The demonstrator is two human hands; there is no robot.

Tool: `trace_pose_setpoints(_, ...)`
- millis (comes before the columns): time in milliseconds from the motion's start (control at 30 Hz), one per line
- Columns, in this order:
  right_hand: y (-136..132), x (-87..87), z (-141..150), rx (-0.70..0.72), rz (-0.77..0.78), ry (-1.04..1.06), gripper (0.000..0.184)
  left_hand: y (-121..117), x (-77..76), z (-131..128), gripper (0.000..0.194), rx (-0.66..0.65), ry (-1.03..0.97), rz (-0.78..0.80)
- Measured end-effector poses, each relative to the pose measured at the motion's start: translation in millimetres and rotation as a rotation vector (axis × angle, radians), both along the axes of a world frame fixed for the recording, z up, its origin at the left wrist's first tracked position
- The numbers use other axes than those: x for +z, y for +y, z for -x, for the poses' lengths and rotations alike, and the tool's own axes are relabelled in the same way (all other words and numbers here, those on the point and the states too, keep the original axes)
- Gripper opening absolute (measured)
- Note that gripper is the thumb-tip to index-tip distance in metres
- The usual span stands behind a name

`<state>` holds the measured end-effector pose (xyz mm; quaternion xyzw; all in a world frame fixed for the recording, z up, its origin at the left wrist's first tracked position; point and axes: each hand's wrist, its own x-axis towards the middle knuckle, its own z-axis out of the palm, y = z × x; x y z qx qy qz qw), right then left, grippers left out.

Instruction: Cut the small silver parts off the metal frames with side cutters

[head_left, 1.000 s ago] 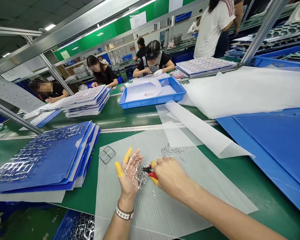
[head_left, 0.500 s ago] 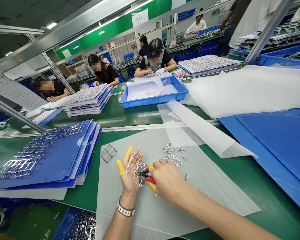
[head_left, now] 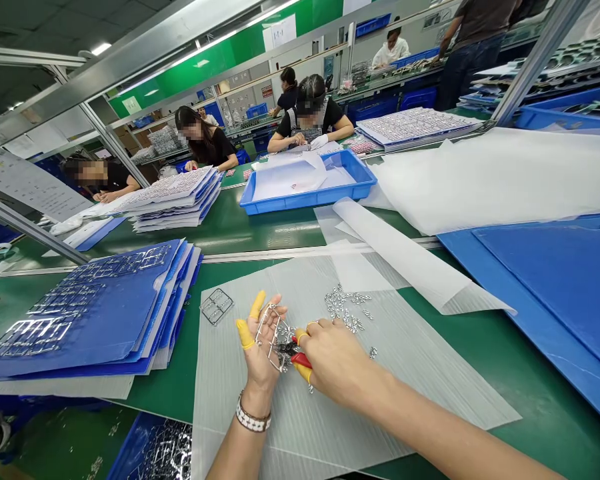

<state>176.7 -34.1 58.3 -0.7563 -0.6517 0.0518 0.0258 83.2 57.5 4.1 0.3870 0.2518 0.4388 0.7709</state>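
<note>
My left hand (head_left: 261,365) is palm up, with yellow finger cots on two fingers. It holds a shiny chrome sprue frame (head_left: 272,362), tilted across the palm. My right hand (head_left: 337,363), also in yellow cots, is wrapped round red-handled nippers (head_left: 301,360). Their dark jaws reach into the frame's inner side, where small chrome pieces show; the exact cutting point is too small to tell. A scatter of small chrome pieces (head_left: 337,303) lies beyond my right hand on a translucent foam sheet (head_left: 405,400). Another sprue frame (head_left: 217,307) lies flat at the sheet's left corner.
On the left, a stack of blue sheets (head_left: 125,327) carries chrome sprues (head_left: 35,333). A blue tray (head_left: 310,199) stands across the bench, near a co-worker (head_left: 310,120). Rolled white foam (head_left: 405,260) and blue boards (head_left: 555,267) lie right. A blue bin of sprues (head_left: 165,450) sits below.
My left hand and the sprue frame have shifted very slightly to the right. The nippers and my right hand stay almost in place. In the background, a standing person has moved.
</note>
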Motion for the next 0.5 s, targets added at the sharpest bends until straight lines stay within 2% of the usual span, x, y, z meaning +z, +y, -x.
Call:
trace_pose_setpoints(200,0.7,-3.2,1.4,0.029,0.017,0.006,0.016,1.0,2.3,-0.2,0.069,-0.006,-0.019,-0.005)
trace_pose_setpoints(333,-3.0,-4.9,-4.5,-0.002,0.015,0.021,0.018,7.8,6.9,7.6,0.070,0.008,-0.030,0.003)
trace_pose_setpoints(400,-7.9,-7.4,-12.5,-0.030,0.004,0.043,0.019,12.1,8.3,24.4,0.072,0.031,-0.013,-0.002)
trace_pose_setpoints(500,-18.0,-14.3,-28.3,-0.096,-0.013,0.065,0.021,15.4,9.3,73.0,0.073,0.131,0.060,-0.057)
